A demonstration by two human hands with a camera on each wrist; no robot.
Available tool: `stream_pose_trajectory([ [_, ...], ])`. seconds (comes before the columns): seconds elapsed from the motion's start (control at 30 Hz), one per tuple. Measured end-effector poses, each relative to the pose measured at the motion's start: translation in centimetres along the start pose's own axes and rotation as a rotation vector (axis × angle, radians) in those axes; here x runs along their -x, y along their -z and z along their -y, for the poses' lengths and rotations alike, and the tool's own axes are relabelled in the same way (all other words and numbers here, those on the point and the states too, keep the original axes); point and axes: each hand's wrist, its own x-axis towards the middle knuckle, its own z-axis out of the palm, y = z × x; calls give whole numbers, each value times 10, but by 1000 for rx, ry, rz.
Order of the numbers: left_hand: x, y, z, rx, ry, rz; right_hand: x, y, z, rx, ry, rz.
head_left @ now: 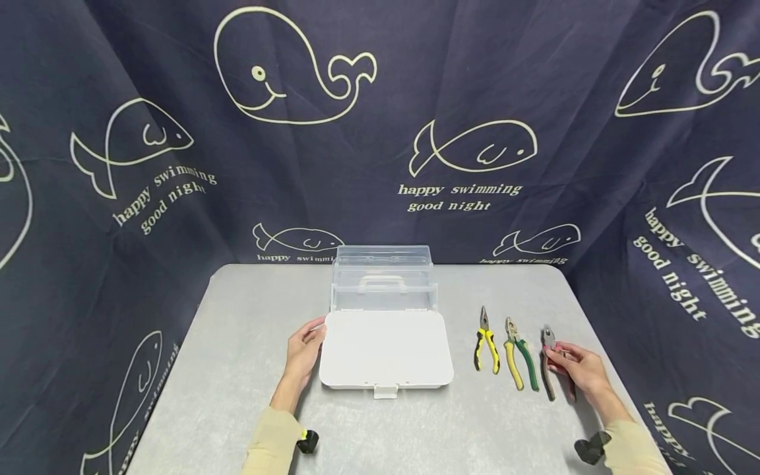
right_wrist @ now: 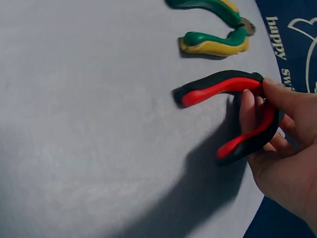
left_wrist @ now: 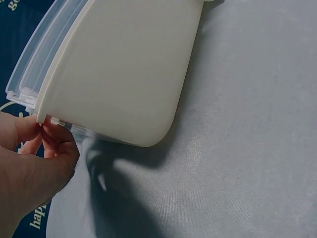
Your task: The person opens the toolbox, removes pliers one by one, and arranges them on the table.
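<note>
A plastic toolbox with a flat white top, a front latch and a clear upright section behind stands mid-table. At its left side is my left hand; in the left wrist view, thumb and fingers pinch the edge of the white top near its back corner. On the right, my right hand grips red-and-black pliers around the pivot end. Their handles are spread apart, and the fingers hide part of one handle. In the head view their jaws point away from me.
Left of the gripped pliers lie green-and-yellow pliers, then yellow-and-black long-nose pliers, both with handles spread. The grey table is bordered by a dark blue curtain printed with fish and whales.
</note>
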Motion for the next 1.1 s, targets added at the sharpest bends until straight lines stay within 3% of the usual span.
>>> stream_pose_trajectory([
  [0.3, 1, -1, -1, 17, -18, 6, 0, 0, 0, 334, 56, -105],
  [0.47, 1, -3, -3, 14, -22, 16, 1, 2, -1, 394, 89, -156],
  [0.8, -2, -6, -5, 29, 0, -3, 3, -1, 7, 368, 62, -227],
  [0.97, -3, -4, -7, 54, 24, -2, 2, -6, 10, 252, 26, -288],
  [1.1, -1, -1, -11, 32, 32, 1, 2, -9, 16, 69, -12, -298],
])
